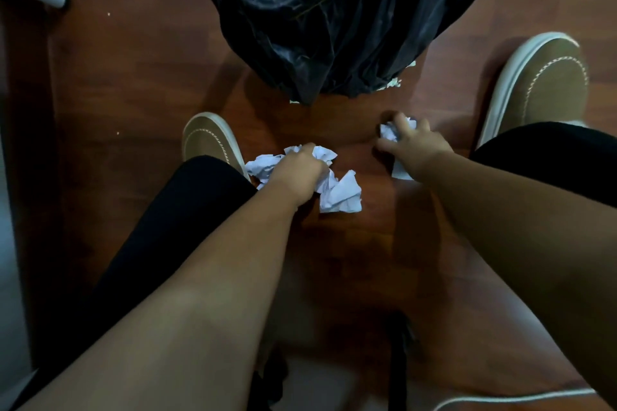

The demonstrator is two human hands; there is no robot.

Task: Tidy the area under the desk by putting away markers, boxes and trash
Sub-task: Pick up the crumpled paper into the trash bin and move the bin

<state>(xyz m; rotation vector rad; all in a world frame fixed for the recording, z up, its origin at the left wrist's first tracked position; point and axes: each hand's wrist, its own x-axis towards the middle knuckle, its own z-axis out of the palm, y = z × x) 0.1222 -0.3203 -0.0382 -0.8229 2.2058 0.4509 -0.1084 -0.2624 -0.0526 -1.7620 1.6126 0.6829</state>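
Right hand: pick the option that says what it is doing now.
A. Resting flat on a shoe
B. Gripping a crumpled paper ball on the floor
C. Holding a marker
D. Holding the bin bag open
B. The right hand has its fingers curled over a crumpled white paper ball on the wooden floor, in front of the black bin bag and apart from the tan shoe.

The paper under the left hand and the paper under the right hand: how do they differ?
The left paper is the larger heap, spreading out on both sides of the left hand; the right paper is a smaller wad, mostly covered by the right hand. The left paper lies nearer the person; the right paper lies closer to the black bag. Both are white, crumpled, and on the wooden floor.
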